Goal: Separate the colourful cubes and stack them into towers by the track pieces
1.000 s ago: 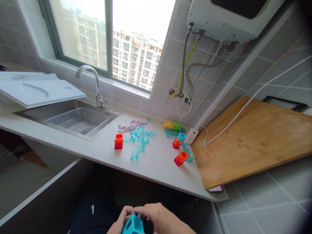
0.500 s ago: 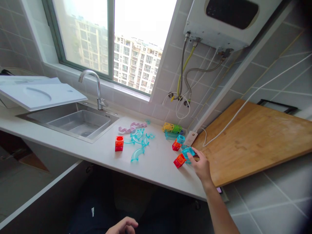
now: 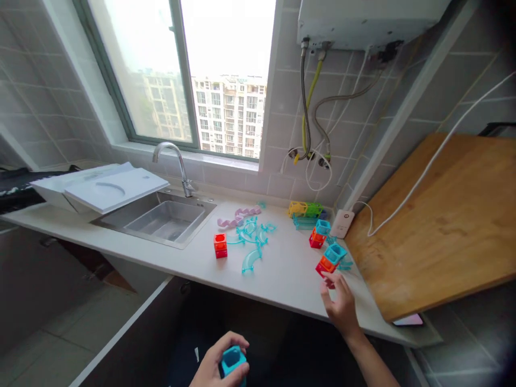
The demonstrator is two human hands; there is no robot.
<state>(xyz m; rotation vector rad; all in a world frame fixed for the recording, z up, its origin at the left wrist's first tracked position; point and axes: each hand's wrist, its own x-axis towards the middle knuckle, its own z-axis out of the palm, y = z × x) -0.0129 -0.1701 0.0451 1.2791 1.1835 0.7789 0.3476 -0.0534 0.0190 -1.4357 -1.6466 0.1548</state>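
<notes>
My left hand, low at the front, is closed around a blue hollow cube block. On the right of the counter stands a stack with a blue cube on top, an orange cube beneath it and a red one at the bottom. My right hand is just in front of this stack's red base, thumb and fingers apart; whether the fingertips touch it I cannot tell. Behind is a similar red, orange and blue stack. An orange-and-red stack stands farther left.
Translucent teal track pieces and lilac wavy pieces lie mid-counter. Yellow blocks and green blocks are near the wall. A sink is left, a wooden board right, with a white cable crossing it.
My right hand has moved off the top blue cube down to the stack's base. My left hand has risen further into view, now showing a blue cube. The view has shifted.
</notes>
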